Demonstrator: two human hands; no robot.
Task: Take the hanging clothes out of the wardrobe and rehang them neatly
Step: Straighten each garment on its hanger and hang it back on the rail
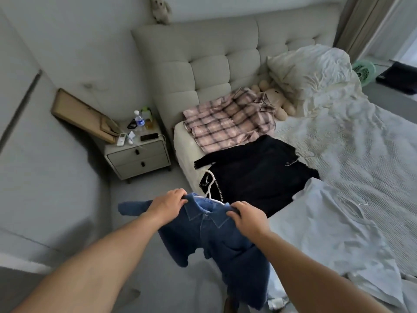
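- Blue shirt (216,236) held up over the floor beside the bed (352,168), collar toward the headboard (216,62), body and sleeves hanging down toward the camera.
- Left hand (168,205) gripping the shirt's left shoulder, fingers curled over the fabric edge by the collar.
- Right hand (247,216) gripping the right shoulder likewise, fingers wrapped over the cloth.
- Between the two hands, the collar; white hanger (211,188) with its hook poking up out of the neck, seemingly still inside the shirt, though its arms are hidden by fabric.
- One sleeve trailing out left past the left wrist.
- On the bed just beyond the hands: black cardigan (255,170) laid flat, touching a pale garment (334,224) on the right.
- Farther up, plaid shirt (228,123) spread near the headboard, overlapping the cardigan's top edge.
- Plush toy (277,100) and pillows (311,71) beyond the plaid shirt.
- Nightstand (137,154) left of the bed, carrying a bottle (139,119), phone (149,137) and small clutter.
- Wooden frame (83,114) leaning against the wall beside the nightstand.
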